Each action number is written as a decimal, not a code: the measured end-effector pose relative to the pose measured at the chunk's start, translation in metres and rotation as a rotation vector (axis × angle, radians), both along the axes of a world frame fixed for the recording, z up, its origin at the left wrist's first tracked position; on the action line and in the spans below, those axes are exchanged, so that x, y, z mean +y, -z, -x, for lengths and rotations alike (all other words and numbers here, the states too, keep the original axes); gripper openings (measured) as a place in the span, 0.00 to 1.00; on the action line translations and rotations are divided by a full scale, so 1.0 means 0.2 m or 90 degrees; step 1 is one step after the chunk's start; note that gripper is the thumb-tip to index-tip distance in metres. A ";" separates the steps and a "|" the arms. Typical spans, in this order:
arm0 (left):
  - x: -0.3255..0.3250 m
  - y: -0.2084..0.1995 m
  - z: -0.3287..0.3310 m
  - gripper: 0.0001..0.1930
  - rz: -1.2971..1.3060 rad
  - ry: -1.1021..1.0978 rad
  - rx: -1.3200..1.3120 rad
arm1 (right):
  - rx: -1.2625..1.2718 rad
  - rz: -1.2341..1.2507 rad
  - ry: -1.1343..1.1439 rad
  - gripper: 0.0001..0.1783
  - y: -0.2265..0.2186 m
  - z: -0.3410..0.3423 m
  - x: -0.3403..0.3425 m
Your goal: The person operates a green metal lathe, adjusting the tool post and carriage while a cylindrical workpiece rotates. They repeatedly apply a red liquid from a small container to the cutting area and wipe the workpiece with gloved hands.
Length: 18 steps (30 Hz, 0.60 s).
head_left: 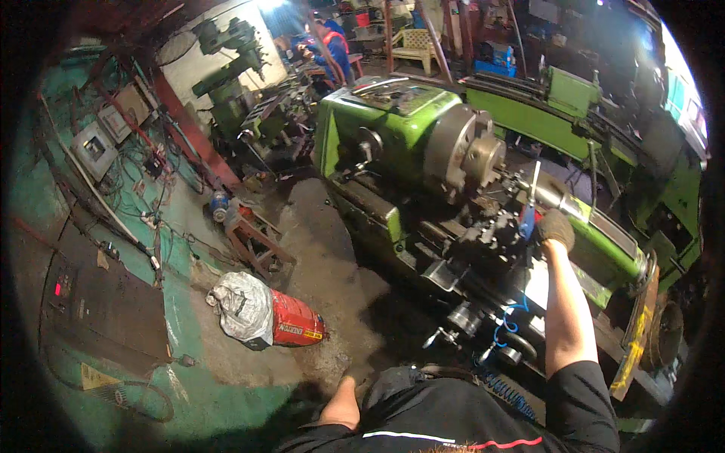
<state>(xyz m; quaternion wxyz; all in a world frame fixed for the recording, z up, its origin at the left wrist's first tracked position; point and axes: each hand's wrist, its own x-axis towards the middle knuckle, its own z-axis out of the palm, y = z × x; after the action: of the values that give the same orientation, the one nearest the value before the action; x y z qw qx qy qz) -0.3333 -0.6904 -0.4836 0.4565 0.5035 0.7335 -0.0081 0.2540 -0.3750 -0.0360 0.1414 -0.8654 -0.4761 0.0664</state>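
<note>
My right hand [556, 229], in a dark glove, reaches over the carriage of a green lathe [411, 113]. Its fingers look closed around a blue air blow gun [527, 220], though the grip is partly hidden. The gun's pale thin nozzle points up, close to the steel workpiece [550, 193]. A blue coiled air hose [510, 325] hangs below, in front of the handwheels. To the left of the workpiece are the large chuck [457, 151] and the dark tool post area [491, 226]. My left forearm [342, 406] hangs low beside my body; the hand's fingers cannot be made out.
A red container [297, 321] with a silvery bag [243, 306] over it stands on the floor to the left. Behind it is a rusty stand [253, 238]. Electrical boxes [96, 149] line the left wall. Further back, a person in blue [334, 53] is near another machine.
</note>
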 end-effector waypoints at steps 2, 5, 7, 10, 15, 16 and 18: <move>0.12 0.03 0.05 0.28 -0.030 0.039 -0.011 | -0.025 -0.026 0.024 0.21 0.01 0.01 0.00; 0.24 0.06 0.12 0.27 -0.067 0.113 -0.019 | -0.017 -0.027 0.051 0.21 -0.08 0.10 -0.04; 0.28 0.08 0.17 0.27 -0.100 0.178 -0.021 | -0.005 -0.011 0.058 0.18 -0.15 0.16 -0.07; 0.28 0.08 0.17 0.26 -0.057 0.233 -0.001 | -0.007 -0.027 0.056 0.19 -0.07 0.08 -0.01; 0.17 -0.01 0.18 0.25 0.045 0.294 0.055 | 0.046 -0.024 0.063 0.21 -0.03 0.03 0.00; 0.14 -0.02 0.18 0.24 0.058 0.306 0.062 | 0.051 -0.004 0.063 0.21 -0.06 0.05 0.00; 0.09 -0.06 0.19 0.24 0.068 0.318 0.079 | 0.066 -0.001 0.061 0.21 -0.09 0.09 0.00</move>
<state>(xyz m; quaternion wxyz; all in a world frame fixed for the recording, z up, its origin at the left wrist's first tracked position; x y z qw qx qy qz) -0.3706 -0.6726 -0.4720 0.4204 0.6429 0.6114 -0.1898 0.2351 -0.3760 -0.0189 0.1693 -0.8824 -0.4264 0.1041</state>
